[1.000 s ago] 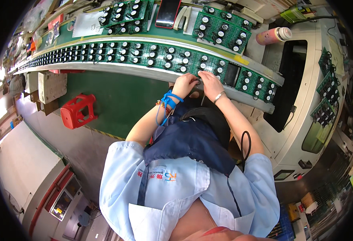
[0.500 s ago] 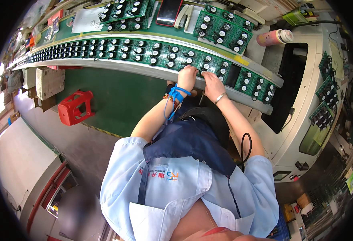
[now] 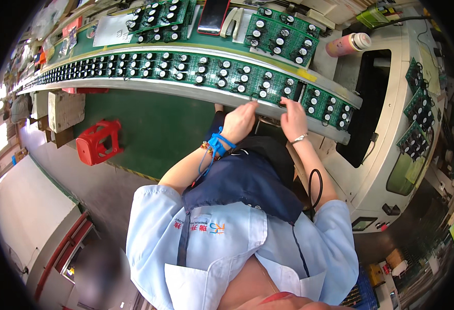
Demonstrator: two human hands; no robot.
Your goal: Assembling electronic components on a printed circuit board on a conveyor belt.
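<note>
Showing the relation of hands to work: a row of green circuit boards [image 3: 255,81], studded with white-topped round components, lies directly ahead of both hands in a pale metal rail [image 3: 320,127]. The row's long axis runs crosswise to the forearms, from the far left toward the lower right, with a dark gap [image 3: 299,90] near its right end. The right hand [image 3: 293,120] is the nearer, its extended finger overlapping the near edge of the board just left of that gap; whether it presses on the board cannot be told. The left hand [image 3: 240,121] stands just beside it, fingers bunched closely together at the near rail; whether they grip anything is hidden. Beyond the row, more boards [image 3: 284,39] lie on the green bench [image 3: 222,42].
</note>
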